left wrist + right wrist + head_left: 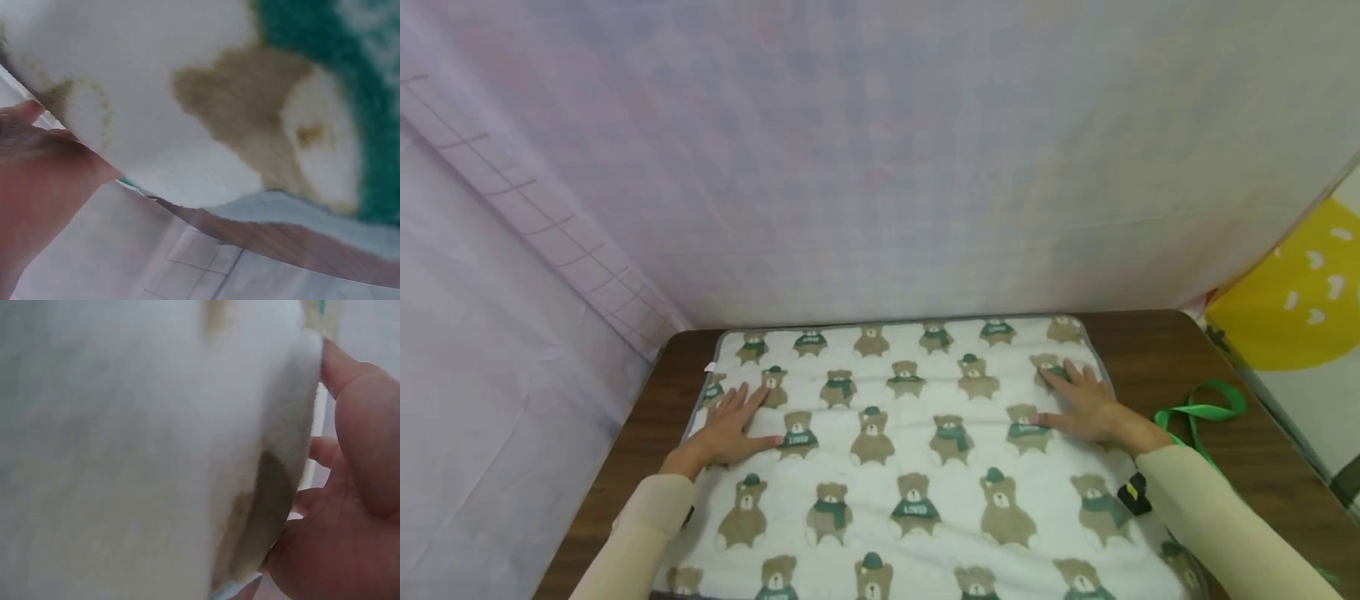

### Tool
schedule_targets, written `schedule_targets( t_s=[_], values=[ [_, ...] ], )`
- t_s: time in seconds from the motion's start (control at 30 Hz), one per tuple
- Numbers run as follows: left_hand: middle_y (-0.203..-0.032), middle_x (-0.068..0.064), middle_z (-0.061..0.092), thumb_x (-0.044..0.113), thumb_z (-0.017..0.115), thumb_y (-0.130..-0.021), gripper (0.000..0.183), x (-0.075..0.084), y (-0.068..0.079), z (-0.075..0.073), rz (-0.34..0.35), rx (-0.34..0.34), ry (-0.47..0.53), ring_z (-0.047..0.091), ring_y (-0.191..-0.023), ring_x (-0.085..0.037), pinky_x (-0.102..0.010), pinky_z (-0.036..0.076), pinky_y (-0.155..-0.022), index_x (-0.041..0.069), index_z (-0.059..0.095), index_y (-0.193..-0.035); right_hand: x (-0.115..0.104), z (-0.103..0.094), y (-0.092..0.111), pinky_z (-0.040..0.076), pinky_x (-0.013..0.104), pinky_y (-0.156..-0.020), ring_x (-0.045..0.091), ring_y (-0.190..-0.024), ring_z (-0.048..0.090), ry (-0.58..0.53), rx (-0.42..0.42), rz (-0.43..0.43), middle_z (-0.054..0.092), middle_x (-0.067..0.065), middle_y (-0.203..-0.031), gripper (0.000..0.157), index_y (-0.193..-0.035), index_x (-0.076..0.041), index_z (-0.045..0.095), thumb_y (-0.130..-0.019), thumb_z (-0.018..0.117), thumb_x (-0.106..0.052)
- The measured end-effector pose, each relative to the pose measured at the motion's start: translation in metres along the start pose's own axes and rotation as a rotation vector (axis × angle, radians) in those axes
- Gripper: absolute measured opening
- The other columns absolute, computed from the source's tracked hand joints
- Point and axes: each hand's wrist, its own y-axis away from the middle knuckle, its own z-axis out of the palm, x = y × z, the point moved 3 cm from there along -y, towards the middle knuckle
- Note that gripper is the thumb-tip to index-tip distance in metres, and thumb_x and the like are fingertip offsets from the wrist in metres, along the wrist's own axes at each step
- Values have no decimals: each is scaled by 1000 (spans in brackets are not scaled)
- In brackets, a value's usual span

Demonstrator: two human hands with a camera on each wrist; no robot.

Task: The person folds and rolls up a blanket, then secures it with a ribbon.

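Note:
A white plush blanket (917,454) printed with brown bears in green scarves, hats and sweaters lies spread over the table. My left hand (727,429) rests on its left part, fingers spread and thumb pointing inward. On the right part lies my right hand (1082,406), palm down with its fingers spread. Close up in the left wrist view, the blanket (150,112) fills most of the picture beside the left hand (50,162). In the right wrist view, the right hand (356,462) touches the blurred blanket (137,450). Neither hand grips anything.
The dark wooden table (1150,350) shows on both sides of the blanket. A green ribbon (1206,412) lies on the table at the right. A pale checked curtain (880,167) hangs behind, and a white sheet (497,375) hangs at the left.

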Motion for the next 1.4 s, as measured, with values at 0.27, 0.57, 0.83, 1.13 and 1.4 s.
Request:
schedule_targets(
  t_s=[0.27,0.57,0.83,1.13,1.4],
  values=[
    [-160,-31,11,55,61,-92,89,20,9,9,135,30,-36,6,-148,-50,-71,2,-113,6,25,-157,-10,-1,16,7,80,-103,66,-137,12,-14,44,-111,19,42,-152,78,-149,2,37,-94,61,-48],
    [-162,-26,15,57,62,-91,86,61,27,32,333,11,-112,12,-149,-46,-68,10,-115,13,30,-157,-45,13,61,19,79,-100,61,-135,25,-45,83,-426,31,36,-150,80,-144,-2,46,-85,74,-48],
    [-164,-24,6,70,61,-84,97,72,42,51,440,-63,-160,6,-151,-41,-69,8,-114,17,27,-158,-43,30,94,-5,81,-101,62,-141,4,-117,-67,-370,12,34,-159,116,-153,-12,37,-59,76,-67],
    [-164,-23,0,76,60,-79,104,72,54,61,399,-72,-155,1,-151,-41,-72,1,-112,22,21,-159,-34,40,113,-15,80,-100,53,-145,-10,-122,-54,-356,-1,27,-163,125,-156,-15,31,-54,76,-71],
    [-164,-23,8,78,59,-78,105,82,70,70,586,-34,-137,9,-150,-43,-77,9,-107,22,24,-159,-43,41,128,-31,63,-103,11,-146,-27,-50,-3,-493,5,23,-164,117,-156,-12,31,-64,71,-72]
  ],
)
